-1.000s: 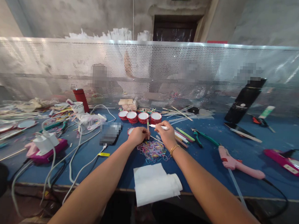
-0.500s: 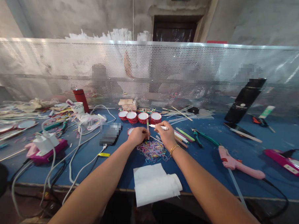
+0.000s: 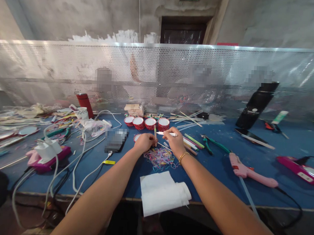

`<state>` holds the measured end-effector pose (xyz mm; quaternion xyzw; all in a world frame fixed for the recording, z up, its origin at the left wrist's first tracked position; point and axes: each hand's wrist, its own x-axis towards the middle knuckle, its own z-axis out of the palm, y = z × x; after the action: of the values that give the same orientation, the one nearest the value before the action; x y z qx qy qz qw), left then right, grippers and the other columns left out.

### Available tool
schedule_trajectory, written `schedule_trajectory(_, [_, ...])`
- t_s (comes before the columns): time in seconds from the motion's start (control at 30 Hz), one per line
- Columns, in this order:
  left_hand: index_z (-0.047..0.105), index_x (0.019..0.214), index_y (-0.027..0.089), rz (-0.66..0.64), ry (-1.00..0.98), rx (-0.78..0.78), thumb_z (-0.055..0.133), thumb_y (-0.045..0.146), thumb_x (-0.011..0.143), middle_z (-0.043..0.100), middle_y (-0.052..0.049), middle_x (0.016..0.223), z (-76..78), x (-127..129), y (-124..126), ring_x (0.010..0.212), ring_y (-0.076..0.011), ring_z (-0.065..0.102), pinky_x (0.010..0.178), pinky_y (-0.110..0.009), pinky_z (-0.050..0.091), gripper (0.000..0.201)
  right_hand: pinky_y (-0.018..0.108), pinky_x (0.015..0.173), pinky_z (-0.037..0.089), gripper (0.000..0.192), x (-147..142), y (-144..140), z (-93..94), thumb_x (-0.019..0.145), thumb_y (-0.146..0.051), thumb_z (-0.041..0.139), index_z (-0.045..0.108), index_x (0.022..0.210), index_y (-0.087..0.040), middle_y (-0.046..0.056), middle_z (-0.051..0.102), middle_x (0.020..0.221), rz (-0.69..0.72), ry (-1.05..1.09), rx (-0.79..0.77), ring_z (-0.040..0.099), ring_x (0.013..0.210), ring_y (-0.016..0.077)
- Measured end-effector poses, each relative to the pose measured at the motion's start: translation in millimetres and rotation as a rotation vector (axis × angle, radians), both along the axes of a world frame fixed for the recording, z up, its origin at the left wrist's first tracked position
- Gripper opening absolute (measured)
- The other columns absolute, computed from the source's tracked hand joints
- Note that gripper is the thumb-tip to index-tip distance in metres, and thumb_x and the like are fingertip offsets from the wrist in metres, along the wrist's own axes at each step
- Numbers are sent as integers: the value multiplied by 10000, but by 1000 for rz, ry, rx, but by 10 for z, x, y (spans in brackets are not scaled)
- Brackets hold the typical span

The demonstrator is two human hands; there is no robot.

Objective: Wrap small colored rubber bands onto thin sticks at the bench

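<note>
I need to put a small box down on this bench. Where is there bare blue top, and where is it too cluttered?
Bare blue top lies between the pink glue gun and the magenta tool at right, and between the white folded cloth and the glue gun. The left side is crowded with white cables and sticks, and the middle by the hands holds rubber bands and red cups.

Blue desk (image 3: 217, 175) is a proper mess. Four red cups (image 3: 146, 123) sit in a row near the mesh screen (image 3: 158, 76), with a red bottle (image 3: 85, 104) off to the left. A phone (image 3: 115, 140) lies left of centre, white cables (image 3: 79, 162) trailing past it. Folded white cloth (image 3: 162, 193) sits at the front edge. On the right: green pliers (image 3: 210, 143), a pink glue gun (image 3: 248, 171), and a black stand (image 3: 256, 105) leaning further back. Another pink glue gun (image 3: 47, 157) sits far left.
</note>
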<state>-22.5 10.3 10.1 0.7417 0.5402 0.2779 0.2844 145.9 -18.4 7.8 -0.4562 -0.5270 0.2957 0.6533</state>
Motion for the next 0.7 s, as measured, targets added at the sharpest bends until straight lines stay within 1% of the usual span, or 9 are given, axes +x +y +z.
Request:
schedule_trajectory(0.2, [738, 707, 192, -27, -8, 19, 655, 353, 853, 738, -15, 717, -47, -10, 33, 644, -144, 625, 628, -249, 422, 233, 290, 607, 440, 185, -20, -14, -2, 726, -401, 656, 595, 646, -246, -6, 664, 617, 19, -19, -12, 546, 596, 168])
schedule_trajectory(0.33, [742, 726, 194, -44, -20, 15, 642, 332, 857, 747, -15, 738, -82, -16, 65, 673, -145, 644, 660, -238, 451, 215, 291, 604, 440, 191, -26, 10, -28, 726, -411, 659, 594, 656, -246, -10, 658, 612, 40, -19, -10, 542, 587, 167])
schedule_trajectory(0.57, [758, 774, 203, -8, 7, 10, 661, 313, 845, 758, -9, 754, -48, -14, 48, 682, -145, 650, 632, -237, 431, 163, 292, 627, 441, 192, 19, 18, -33, 734, -387, 659, 584, 630, -245, -11, 653, 612, -11, 1, -12, 562, 615, 171])
schedule_trajectory(0.7, [757, 765, 202, -16, 1, 15, 658, 322, 847, 754, -12, 750, -67, -14, 58, 669, -146, 642, 635, -245, 432, 176, 292, 630, 446, 184, 7, -2, -25, 739, -391, 653, 590, 644, -247, -10, 658, 615, -7, -19, -13, 565, 613, 173])
